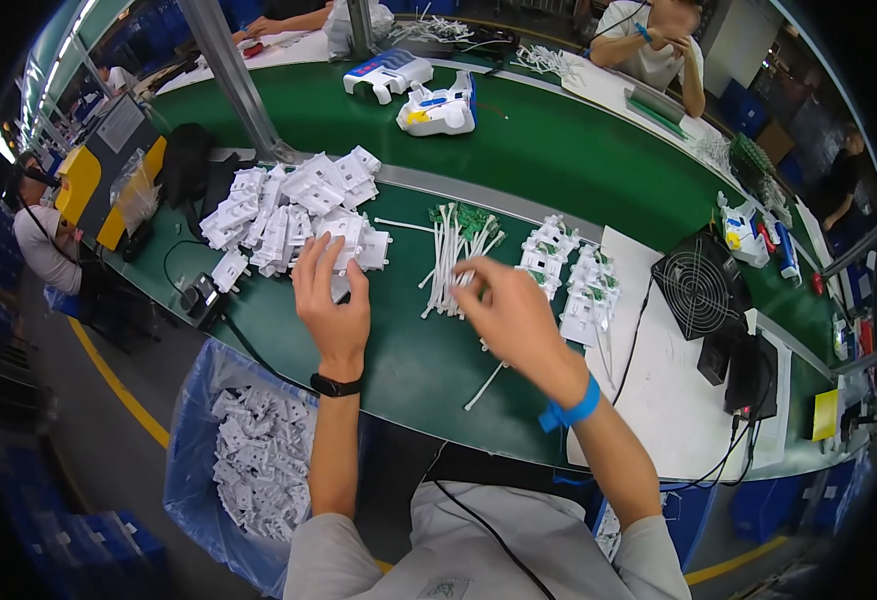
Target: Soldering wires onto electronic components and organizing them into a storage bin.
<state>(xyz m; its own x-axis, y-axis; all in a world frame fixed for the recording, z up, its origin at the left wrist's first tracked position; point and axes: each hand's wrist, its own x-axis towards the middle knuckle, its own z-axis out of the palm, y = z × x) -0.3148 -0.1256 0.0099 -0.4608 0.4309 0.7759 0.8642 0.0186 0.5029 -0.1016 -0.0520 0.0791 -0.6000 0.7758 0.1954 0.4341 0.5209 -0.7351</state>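
Observation:
My left hand (332, 305) is open, fingers spread, at the near edge of a heap of white plastic housings (273, 225). A housing's edge shows between its thumb and fingers; I cannot see it being gripped. My right hand (518, 315) is over the near right side of a bundle of thin white leads (446, 262). Its thumb and forefinger are curved and apart, with nothing plainly between them. Small green circuit boards (473, 218) lie behind the leads. To the right, white housings fitted with green boards (588, 290) stand in two rows.
A bin lined with blue plastic (183, 480), holding many white parts, stands below the bench's left edge. On the right are a black fan (698, 287), white paper (648, 420) and black cables. White-and-blue devices (438, 108) sit on the green belt behind. Other people work across and left.

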